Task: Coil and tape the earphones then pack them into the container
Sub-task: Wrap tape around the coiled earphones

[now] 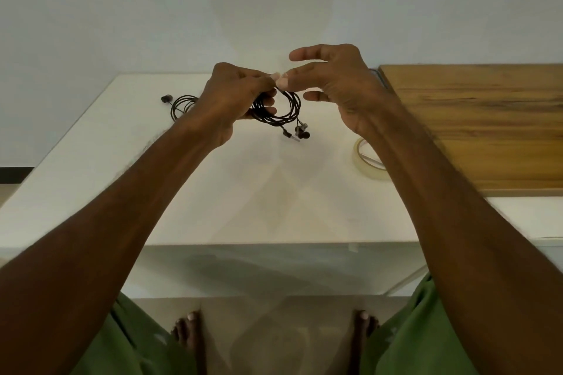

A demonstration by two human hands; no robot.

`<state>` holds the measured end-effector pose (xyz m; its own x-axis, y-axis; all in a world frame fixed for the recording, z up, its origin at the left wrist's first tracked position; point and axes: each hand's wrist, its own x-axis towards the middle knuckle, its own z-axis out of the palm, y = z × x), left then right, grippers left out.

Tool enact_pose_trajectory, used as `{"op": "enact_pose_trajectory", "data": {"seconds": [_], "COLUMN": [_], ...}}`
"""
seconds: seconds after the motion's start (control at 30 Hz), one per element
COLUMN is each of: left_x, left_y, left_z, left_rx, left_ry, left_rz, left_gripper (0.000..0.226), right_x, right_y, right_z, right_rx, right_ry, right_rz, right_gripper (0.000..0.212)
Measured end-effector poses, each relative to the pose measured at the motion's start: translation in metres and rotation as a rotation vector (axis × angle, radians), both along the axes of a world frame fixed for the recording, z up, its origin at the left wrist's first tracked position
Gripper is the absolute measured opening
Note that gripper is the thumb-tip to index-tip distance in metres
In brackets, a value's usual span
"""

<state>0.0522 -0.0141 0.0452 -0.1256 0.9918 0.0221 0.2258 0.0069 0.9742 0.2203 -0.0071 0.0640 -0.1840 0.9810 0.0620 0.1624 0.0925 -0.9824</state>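
Earphones lie at the far left of the white table (pixel 213 192): a second set (pixel 179 105), loosely looped, untouched and well apart from your hands. Moving right, your left hand (pixel 231 97) has its fingers curled round 1 side of the coiled earphones (pixel 288 111), holding them just above the table with the buds and plug dangling at the loop's lower right. Your right hand (pixel 332 82) meets it at the top of the coil: the thumb tip touches the left fingertips there, while the other fingers are spread and hold nothing. Something pale shows between the tips, but you cannot tell whether it is tape. Further right, the tape roll (pixel 370 158) rests flat on the table beside the wooden board (pixel 475 128). No container is in view. Judging by this, coiling of 1 set looks done and its taping is in hand or about to start. Packing and the other set are left.
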Motion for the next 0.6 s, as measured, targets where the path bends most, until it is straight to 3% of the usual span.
{"op": "enact_pose_trajectory", "data": {"seconds": [0.6], "left_x": [-0.0011], "left_y": [0.0007], "left_z": [0.0], "left_rx": [0.075], "left_ry": [0.012], "left_rz": [-0.001], "left_gripper": [0.019], "right_x": [-0.0105], "right_y": [-0.0003], "right_z": [-0.0109], "right_rx": [0.175], "right_ry": [-0.135], "right_rz": [-0.026], "right_gripper": [0.057]}}
